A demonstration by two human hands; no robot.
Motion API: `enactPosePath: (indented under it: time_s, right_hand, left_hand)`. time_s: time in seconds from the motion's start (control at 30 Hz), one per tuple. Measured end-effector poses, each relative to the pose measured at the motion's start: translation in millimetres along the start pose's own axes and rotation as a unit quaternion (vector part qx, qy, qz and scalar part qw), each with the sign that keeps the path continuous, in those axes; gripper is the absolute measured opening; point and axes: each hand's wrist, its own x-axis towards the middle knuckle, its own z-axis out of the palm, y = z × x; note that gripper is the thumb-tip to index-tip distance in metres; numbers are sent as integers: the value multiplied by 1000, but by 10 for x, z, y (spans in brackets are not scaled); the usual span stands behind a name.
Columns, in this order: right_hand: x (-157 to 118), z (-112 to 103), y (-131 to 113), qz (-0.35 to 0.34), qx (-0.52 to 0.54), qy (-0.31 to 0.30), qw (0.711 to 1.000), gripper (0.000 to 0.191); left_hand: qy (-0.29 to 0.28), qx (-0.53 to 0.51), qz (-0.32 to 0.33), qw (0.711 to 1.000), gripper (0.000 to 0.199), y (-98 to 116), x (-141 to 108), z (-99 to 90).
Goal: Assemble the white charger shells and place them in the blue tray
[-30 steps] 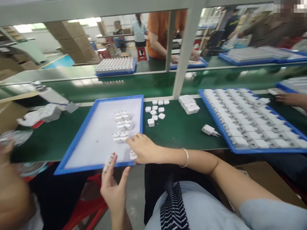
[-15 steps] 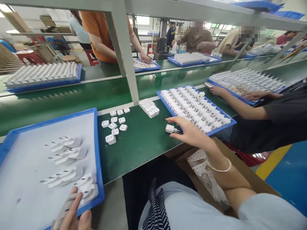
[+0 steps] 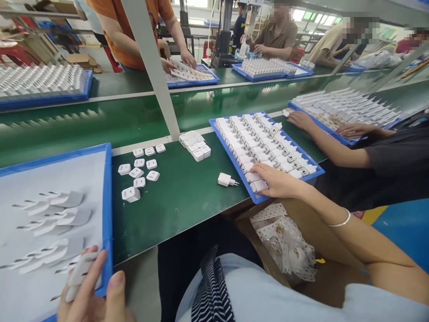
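Across a green workbench (image 3: 187, 201), seen from the wearer's own eyes, two bare hands work well apart. At the lower left, the left hand (image 3: 92, 304) is partly curled, its thumb standing away from the fingers. It has hold of a white plug (image 3: 78, 277), which lies along the fingers, above the near right corner of a blue-rimmed tray (image 3: 107, 201). More white plug pieces (image 3: 56, 250) with dark pins lie in rows on that tray's pale surface, just beyond the hand.

To the right of the middle, the right hand (image 3: 281, 183), with a bracelet (image 3: 342, 219) on its arm, reaches to the near left corner of a second blue tray (image 3: 233, 163). Rows of white chargers (image 3: 264, 141) fill it. The thumb and fingers are a little apart, around the chargers at that corner; I can't tell whether they grip one.

Between the trays, one charger (image 3: 224, 180) lies on its side, pins pointing right. Farther left are loose small white blocks (image 3: 136, 172), and behind, a tight cluster of white blocks (image 3: 196, 145). Below the bench edge, a cardboard box (image 3: 330, 243) holds crumpled clear plastic (image 3: 291, 255). At right, a co-worker's hand (image 3: 353, 129) rests at another filled tray.
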Motion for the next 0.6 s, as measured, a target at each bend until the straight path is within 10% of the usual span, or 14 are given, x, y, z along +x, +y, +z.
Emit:
enactPosePath:
  time_s: [0.2, 0.6]
  right_hand:
    - [-54, 58, 53, -9, 14, 22, 1000, 58]
    - [-93, 115, 259, -36, 50, 91, 994, 58]
  left_hand:
    - [-99, -60, 21, 993, 50, 275, -92, 280]
    - [-205, -44, -28, 977, 46, 119, -216, 465]
